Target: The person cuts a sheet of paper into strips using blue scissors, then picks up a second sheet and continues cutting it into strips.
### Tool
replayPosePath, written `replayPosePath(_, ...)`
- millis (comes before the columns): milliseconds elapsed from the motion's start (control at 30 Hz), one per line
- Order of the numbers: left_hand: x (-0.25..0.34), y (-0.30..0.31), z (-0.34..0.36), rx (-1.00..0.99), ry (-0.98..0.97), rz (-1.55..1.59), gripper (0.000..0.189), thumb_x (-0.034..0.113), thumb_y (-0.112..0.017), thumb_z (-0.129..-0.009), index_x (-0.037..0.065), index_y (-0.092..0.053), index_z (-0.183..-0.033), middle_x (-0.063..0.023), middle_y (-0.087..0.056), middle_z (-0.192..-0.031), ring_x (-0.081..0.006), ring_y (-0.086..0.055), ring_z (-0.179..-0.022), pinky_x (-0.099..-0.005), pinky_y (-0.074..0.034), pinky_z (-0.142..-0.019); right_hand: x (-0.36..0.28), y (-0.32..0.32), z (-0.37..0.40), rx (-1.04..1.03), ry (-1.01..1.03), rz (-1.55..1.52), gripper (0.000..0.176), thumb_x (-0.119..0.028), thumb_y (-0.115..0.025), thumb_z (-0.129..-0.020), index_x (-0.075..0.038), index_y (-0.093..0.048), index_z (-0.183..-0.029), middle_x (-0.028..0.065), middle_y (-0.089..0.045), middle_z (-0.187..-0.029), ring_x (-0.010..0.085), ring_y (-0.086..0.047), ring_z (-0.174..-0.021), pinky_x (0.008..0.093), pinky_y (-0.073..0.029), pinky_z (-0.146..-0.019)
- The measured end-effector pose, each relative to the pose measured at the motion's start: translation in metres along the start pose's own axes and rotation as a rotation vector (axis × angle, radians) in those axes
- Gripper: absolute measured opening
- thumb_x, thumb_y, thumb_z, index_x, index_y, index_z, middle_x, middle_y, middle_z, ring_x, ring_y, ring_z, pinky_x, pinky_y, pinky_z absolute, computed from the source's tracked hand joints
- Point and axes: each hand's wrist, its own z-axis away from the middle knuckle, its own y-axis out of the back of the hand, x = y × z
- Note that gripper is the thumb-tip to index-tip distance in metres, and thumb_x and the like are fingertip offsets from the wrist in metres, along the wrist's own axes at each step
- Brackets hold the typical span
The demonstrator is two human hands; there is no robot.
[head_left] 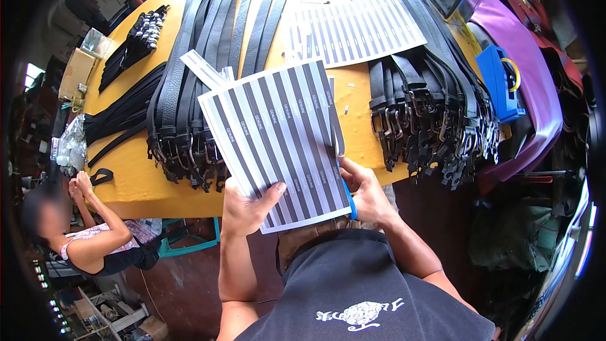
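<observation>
Black-and-white striped paper, the printed sheet [278,145], is held up at the near edge of the yellow table [353,91]. Its lower left side is clasped by the left hand [249,205], thumb pressed flat on top. Blue-handled scissors [351,201] are gripped in the curled right hand [368,194], their blades by the sheet's right edge. Beyond, a second sheet [363,28] is laid beside black belts [423,82]. At left, both hands are raised together by a co-worker [101,240].

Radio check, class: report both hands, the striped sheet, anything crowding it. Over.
Left hand gripping striped sheet. Right hand on blue-handled scissors, sheet's right edge. Belt bundles beyond, both sides; loose strips past upper-left corner.
</observation>
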Motion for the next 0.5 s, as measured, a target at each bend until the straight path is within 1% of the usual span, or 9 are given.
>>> replayPosePath(100,0.0001,0.0021,0.0001,-0.009,0.002,-0.015,0.017,-0.003,-0.067,-0.08,-0.006,-0.064,-0.096,-0.0065,-0.067,-0.084,-0.0093,-0.061,-0.07,-0.0228,-0.05,-0.062,-0.0018,0.0007,-0.0002,-0.039,-0.079,-0.053,0.08,-0.002,-0.076,-0.074,0.003,-0.032,-0.14,0.0136,-0.056,-0.125,0.0144,-0.055,-0.109,0.0272,-0.043,-0.095)
replayPosePath(200,0.0001,0.0022,0.0002,-0.007,0.002,-0.015,0.016,-0.003,-0.067,-0.08,-0.006,-0.064,-0.096,-0.0064,-0.067,-0.084,-0.0092,-0.061,-0.07,-0.0228,-0.05,-0.062,-0.0014,0.001,0.0003,-0.048,-0.076,-0.058,0.081,-0.002,-0.076,-0.074,0.003,-0.031,-0.141,0.0137,-0.055,-0.126,0.0145,-0.055,-0.109,0.0274,-0.043,-0.095)
replayPosePath(500,0.0031,0.0004,-0.0002,0.005,0.004,0.021,0.016,-0.004,-0.067,-0.08,-0.006,-0.063,-0.096,-0.006,-0.067,-0.083,-0.0089,-0.061,-0.069,-0.0225,-0.049,-0.061,-0.0044,0.0003,-0.0007,-0.041,-0.061,-0.035,0.075,-0.002,-0.076,-0.073,0.005,-0.038,-0.137,0.0126,-0.056,-0.124,0.0138,-0.055,-0.108,0.027,-0.043,-0.095)
